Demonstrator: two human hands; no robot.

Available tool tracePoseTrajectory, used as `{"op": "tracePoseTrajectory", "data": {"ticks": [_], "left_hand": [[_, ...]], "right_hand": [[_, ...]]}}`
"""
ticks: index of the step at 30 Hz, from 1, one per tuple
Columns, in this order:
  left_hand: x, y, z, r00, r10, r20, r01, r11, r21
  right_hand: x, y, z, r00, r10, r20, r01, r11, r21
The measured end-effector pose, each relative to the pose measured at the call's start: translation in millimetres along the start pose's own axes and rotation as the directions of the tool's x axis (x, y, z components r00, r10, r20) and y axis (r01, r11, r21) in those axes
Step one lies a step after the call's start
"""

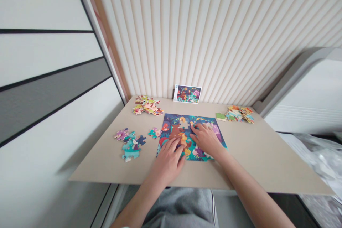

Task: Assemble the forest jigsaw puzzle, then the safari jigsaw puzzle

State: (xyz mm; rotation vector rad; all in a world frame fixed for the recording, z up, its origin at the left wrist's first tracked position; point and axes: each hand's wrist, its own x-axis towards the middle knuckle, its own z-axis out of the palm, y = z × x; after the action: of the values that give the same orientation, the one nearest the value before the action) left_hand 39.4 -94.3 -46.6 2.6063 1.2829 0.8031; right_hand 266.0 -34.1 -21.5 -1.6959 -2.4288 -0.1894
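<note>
A colourful jigsaw puzzle [188,153] lies on the table, mostly joined, with a beige gap near its upper middle. My left hand [169,155] rests on its lower left part, fingers apart and laid on the pieces. On the right half lies my right hand [207,139], its fingers stretched toward the gap and touching the surface. No loose piece shows in either hand, and the palms hide some of the picture. Left of the puzzle are a small loose piece cluster [154,133] and a larger group of teal and purple pieces [131,146].
A picture card [187,94] leans on the ribbed wall [171,35] behind the table [251,160]. One pile of pieces [148,107] sits at the back left, another pile [237,114] at the back right. Clear plastic wrapping [320,156] lies beyond the right edge.
</note>
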Motion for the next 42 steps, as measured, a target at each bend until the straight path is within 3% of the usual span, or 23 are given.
{"op": "tracePoseTrajectory", "data": {"ticks": [8, 16, 30, 42], "left_hand": [[0.8, 1.0, -0.2, 1.0, -0.008, 0.01, 0.008, 1.0, 0.008], [1.6, 2.8, -3.7, 0.999, -0.019, 0.035, 0.018, 1.0, 0.008], [-0.7, 0.3, 1.1, 1.0, -0.018, 0.008, 0.018, 1.0, -0.002], [0.5, 1.1, 1.1, 1.0, -0.022, 0.018, 0.022, 1.0, 0.003]], "right_hand": [[4.8, 11.4, 0.1, 0.999, -0.035, 0.031, 0.033, 0.998, 0.049], [2.7, 10.8, 26.8, 0.984, 0.139, -0.115, -0.112, 0.97, 0.214], [11.1, 23.3, 34.6, 0.984, 0.175, -0.045, -0.143, 0.906, 0.397], [13.4, 26.7, 34.8, 0.986, 0.162, -0.046, -0.131, 0.907, 0.401]]}}
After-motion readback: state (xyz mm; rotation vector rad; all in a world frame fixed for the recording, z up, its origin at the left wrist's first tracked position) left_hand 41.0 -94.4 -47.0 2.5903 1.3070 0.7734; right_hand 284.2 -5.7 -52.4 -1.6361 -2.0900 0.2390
